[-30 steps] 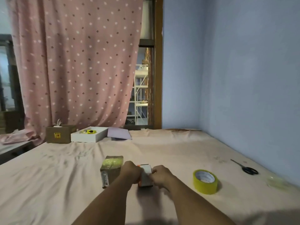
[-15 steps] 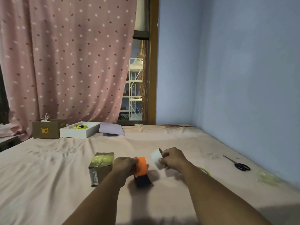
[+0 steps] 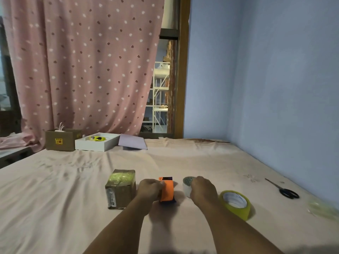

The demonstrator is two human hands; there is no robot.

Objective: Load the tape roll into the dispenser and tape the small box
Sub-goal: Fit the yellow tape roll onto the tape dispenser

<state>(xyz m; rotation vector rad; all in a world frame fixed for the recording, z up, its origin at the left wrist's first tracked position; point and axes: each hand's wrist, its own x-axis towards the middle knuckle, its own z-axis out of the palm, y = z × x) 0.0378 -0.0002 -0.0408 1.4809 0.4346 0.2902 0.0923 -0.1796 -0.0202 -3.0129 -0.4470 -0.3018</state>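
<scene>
My left hand (image 3: 149,189) grips the orange and black tape dispenser (image 3: 167,190), which rests on the pink sheet. To its right my right hand (image 3: 202,190) holds a small white tape core (image 3: 187,184) just above or on the sheet, apart from the dispenser. A small brown cardboard box (image 3: 121,188) with shiny yellowish tape on top stands just left of my left hand. A yellow tape roll (image 3: 235,204) lies on the sheet right of my right wrist.
Black scissors (image 3: 286,189) lie near the blue wall at right, with a crumpled clear tape scrap (image 3: 322,209) nearer. At the back left stand a brown box (image 3: 61,142), a white tray (image 3: 97,144) holding a yellow item, and a lilac sheet (image 3: 133,143). A pink curtain hangs behind.
My hands have come apart: the right hand drew the white core out of the dispenser and carried it right and down toward the sheet. The left hand kept the dispenser.
</scene>
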